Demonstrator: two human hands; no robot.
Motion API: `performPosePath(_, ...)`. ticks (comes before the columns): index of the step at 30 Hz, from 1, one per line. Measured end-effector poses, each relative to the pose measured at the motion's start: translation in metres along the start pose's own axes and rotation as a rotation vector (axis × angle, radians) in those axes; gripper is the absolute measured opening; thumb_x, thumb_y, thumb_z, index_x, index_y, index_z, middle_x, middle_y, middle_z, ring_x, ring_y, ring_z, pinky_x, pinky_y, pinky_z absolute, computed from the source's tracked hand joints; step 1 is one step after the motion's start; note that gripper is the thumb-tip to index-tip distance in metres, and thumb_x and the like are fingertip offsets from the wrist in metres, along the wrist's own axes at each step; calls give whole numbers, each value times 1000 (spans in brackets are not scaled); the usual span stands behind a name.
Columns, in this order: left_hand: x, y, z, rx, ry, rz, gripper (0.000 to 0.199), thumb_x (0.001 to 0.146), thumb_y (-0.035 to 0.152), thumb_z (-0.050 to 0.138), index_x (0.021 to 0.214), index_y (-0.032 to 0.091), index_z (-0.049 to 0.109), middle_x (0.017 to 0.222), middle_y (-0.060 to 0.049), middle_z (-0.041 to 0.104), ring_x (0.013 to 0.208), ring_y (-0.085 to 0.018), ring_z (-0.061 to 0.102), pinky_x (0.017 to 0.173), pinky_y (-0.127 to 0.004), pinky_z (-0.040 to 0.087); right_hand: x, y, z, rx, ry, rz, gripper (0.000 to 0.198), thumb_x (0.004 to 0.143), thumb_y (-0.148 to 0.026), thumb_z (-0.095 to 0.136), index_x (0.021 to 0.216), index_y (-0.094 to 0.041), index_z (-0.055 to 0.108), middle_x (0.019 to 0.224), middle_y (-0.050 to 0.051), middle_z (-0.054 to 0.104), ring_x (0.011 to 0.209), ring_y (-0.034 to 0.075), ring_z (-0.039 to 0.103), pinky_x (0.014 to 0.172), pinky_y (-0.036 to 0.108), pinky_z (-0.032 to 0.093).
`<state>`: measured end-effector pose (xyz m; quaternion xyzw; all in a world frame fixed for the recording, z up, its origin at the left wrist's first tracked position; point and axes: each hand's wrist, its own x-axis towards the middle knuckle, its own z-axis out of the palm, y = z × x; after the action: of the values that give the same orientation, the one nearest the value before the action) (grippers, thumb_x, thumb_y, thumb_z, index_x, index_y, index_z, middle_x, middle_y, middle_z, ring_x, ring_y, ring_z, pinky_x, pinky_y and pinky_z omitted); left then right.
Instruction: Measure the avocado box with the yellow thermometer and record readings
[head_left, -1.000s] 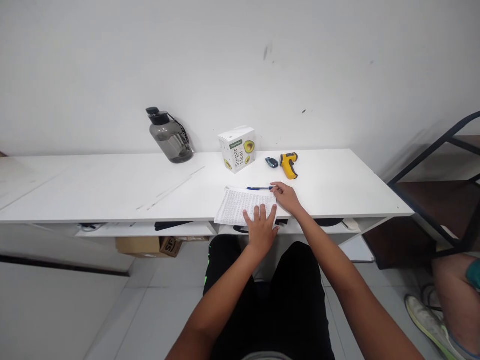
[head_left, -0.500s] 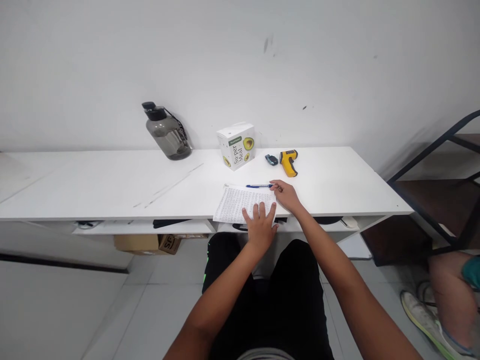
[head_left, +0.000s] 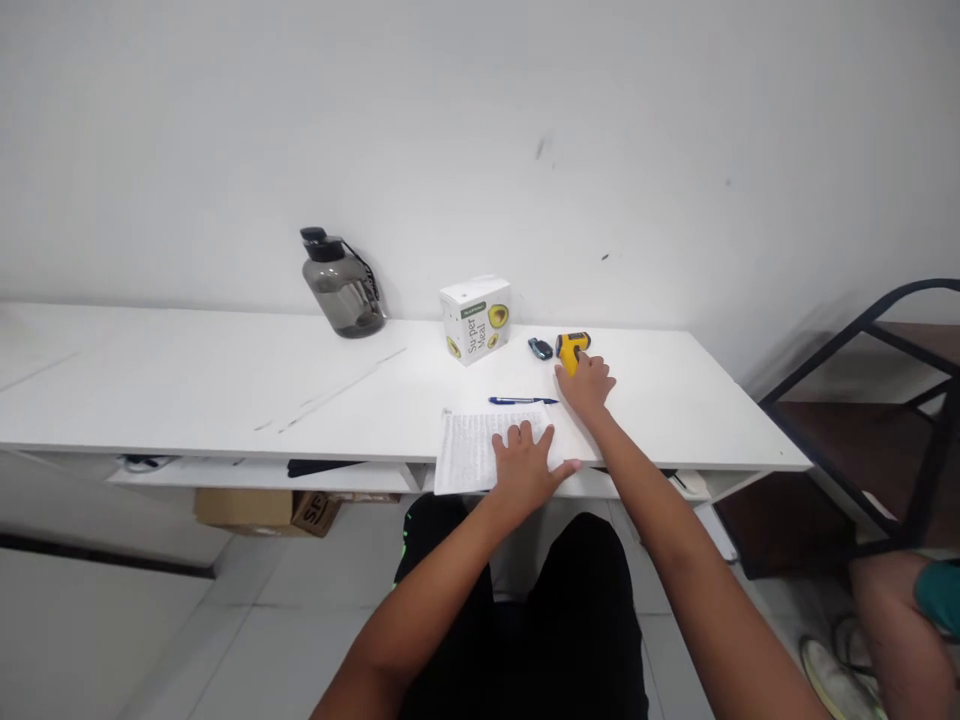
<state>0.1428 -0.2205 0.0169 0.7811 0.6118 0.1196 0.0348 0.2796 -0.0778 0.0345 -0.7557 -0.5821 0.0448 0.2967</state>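
Observation:
My left hand (head_left: 523, 464) lies flat with spread fingers on a sheet of paper (head_left: 466, 455) covered in rows of small print or writing, at the front edge of the white table. My right hand (head_left: 588, 386) is around the handle of a yellow and black infrared thermometer (head_left: 573, 343), thumb on its left and fingers on its right; the lower handle is hidden. The thermometer rests on the table. Between the paper and the thermometer lies a blue pen (head_left: 517, 401). Left of the thermometer is a small dark shiny object (head_left: 540, 348), its kind unclear.
A white "Su-per Meal" box (head_left: 476, 318) stands by the wall, with a large grey water bottle (head_left: 343, 288) farther left. Under the white tabletop (head_left: 187, 390) runs a shelf, and a cardboard box (head_left: 255, 510) sits below. At right are a black metal frame (head_left: 855, 345) and another person's leg (head_left: 889, 610).
My right hand has left the pen and moved up and right onto the thermometer's handle. The pen stays on the table. My left hand remains on the paper; the camera view has tilted slightly.

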Motion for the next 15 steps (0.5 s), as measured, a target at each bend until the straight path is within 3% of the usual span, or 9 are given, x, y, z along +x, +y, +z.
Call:
performPosePath(4,30,-22,-22,-132,60,-47,55,100,66,42,139,35,66,129,-11,66,122,-33,58,107,-56,45,41,-9,7,-90,-161,139,75,93,-47,63,152,-5,43,146,32,50,137,45,47,111,59,34)
performPosePath(6,56,-49,-35,-175,219,-136,49,100,58,48,138,33,65,132,-11,64,125,-32,56,110,-55,44,52,-8,12,-79,-239,182,71,93,-46,62,151,-8,44,146,30,52,137,43,51,111,55,38)
performPosePath(9,107,-100,-47,-334,456,-302,78,90,56,66,155,20,42,148,-19,52,138,-38,48,116,-58,40,61,2,15,-14,-285,216,66,89,-41,66,146,-12,50,141,25,59,132,40,58,106,49,44)
performPosePath(11,145,-132,-44,-500,520,-364,105,76,56,80,159,17,29,155,-23,42,149,-42,38,122,-62,34,65,12,12,122,-265,212,60,83,-38,69,136,-14,56,132,20,65,123,36,63,101,45,48)
performPosePath(13,176,-157,-34,-652,533,-367,118,66,52,89,158,18,24,159,-25,35,154,-44,31,125,-62,31,66,20,7,398,-224,170,54,77,-40,69,125,-17,60,119,14,70,108,31,67,91,40,51)
performPosePath(15,195,-174,-21,-786,555,-336,121,60,45,94,155,21,24,155,-24,40,153,-44,34,124,-63,34,65,23,2,757,-179,86,50,75,-46,67,117,-20,60,107,8,70,92,24,67,82,37,52)
